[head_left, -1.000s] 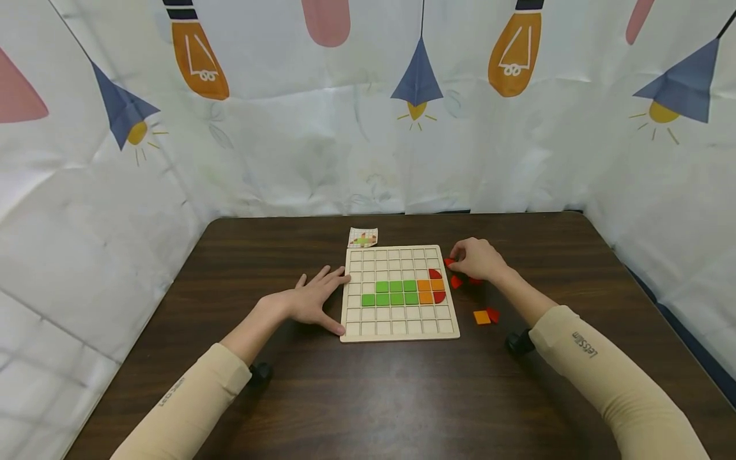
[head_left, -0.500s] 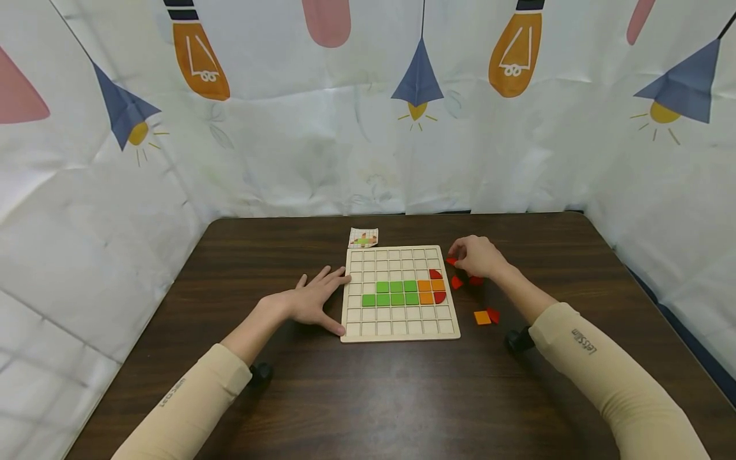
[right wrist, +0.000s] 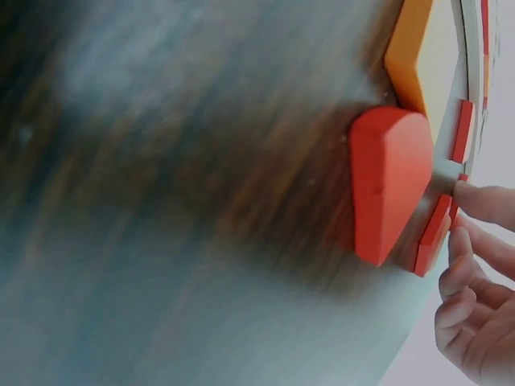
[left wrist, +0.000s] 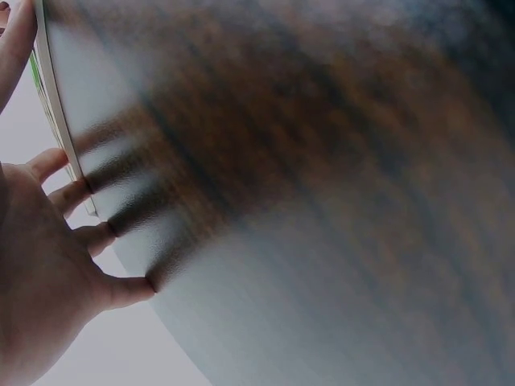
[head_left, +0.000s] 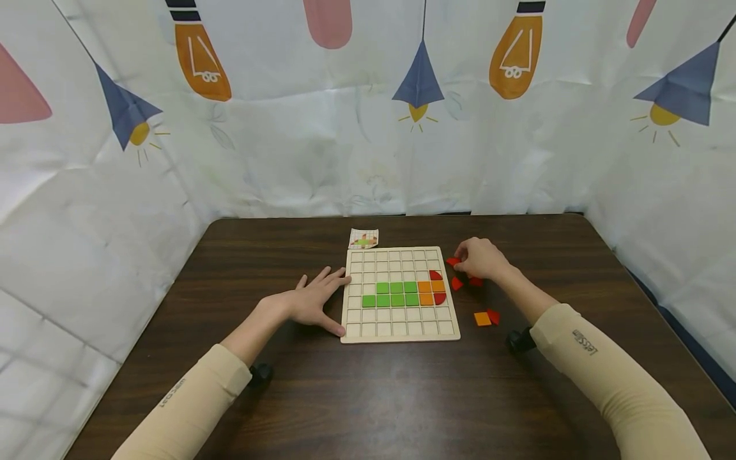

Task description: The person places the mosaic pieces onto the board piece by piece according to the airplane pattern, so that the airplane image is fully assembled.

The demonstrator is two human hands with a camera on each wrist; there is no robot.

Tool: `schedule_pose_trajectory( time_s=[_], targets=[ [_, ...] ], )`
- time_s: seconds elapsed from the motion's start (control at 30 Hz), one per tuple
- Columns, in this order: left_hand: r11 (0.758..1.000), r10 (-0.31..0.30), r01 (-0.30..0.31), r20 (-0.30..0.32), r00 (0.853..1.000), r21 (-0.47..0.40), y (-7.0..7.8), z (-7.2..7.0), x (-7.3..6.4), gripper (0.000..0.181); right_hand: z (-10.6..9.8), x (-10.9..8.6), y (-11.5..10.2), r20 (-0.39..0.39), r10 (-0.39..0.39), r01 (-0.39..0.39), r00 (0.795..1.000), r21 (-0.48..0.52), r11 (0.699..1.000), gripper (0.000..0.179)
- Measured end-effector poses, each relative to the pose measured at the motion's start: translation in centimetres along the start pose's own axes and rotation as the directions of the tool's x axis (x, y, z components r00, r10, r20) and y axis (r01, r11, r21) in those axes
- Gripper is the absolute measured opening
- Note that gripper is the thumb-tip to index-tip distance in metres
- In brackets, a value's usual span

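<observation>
The pale wooden grid board (head_left: 399,330) lies on the table, with green squares (head_left: 397,300), orange squares (head_left: 425,298) and two red quarter-circle tiles (head_left: 439,298) set in its cells. My left hand (head_left: 310,302) has its fingers spread, thumb and fingertips at the board's left edge. In the left wrist view, several fingertips touch the tabletop (left wrist: 338,265). Right of the board, my right hand (head_left: 484,259) pinches a small red tile (head_left: 452,261) between thumb and forefinger. Other red tiles (head_left: 457,283) lie just below that hand, one of them (right wrist: 433,237) close beside its fingertips.
An orange square (head_left: 482,319) and a red rounded tile (head_left: 493,316) lie together on the table, nearer the right forearm. A small pattern card (head_left: 363,239) sits at the board's top left corner. Behind the table hangs a white printed curtain (head_left: 345,147).
My right hand has shifted slightly at the red tile by the board's upper right, first a little left, then back right. My left hand stays at the board's edge.
</observation>
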State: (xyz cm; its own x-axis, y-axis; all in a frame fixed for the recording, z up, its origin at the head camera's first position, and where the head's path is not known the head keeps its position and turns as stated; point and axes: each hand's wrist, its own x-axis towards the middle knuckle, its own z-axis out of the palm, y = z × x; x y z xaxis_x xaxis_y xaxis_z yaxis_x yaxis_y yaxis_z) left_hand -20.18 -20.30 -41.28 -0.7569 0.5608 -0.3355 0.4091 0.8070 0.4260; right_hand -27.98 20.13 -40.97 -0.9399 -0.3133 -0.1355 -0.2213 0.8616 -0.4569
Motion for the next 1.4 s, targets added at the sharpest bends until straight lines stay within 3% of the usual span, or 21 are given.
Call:
schedule_pose_trajectory(
  time_s=[0.4,0.9,1.4],
  targets=[
    [1.000,-0.001,0.001,-0.001,1.000,0.006,-0.1,0.1,0.1,0.117,-0.3,0.1,0.0,0.003,-0.047,0.047,0.999,0.003,0.999,0.024],
    [1.000,-0.006,0.006,0.007,1.000,0.010,0.0,-0.1,0.1,0.117,-1.1,-0.4,-3.3,0.048,-0.150,0.151,0.988,-0.029,0.988,0.021],
    [1.000,-0.011,0.011,0.014,1.000,0.010,0.2,-0.1,0.1,0.115,1.4,0.0,-6.2,0.072,-0.243,0.239,0.968,0.052,0.970,0.021]
  ],
)
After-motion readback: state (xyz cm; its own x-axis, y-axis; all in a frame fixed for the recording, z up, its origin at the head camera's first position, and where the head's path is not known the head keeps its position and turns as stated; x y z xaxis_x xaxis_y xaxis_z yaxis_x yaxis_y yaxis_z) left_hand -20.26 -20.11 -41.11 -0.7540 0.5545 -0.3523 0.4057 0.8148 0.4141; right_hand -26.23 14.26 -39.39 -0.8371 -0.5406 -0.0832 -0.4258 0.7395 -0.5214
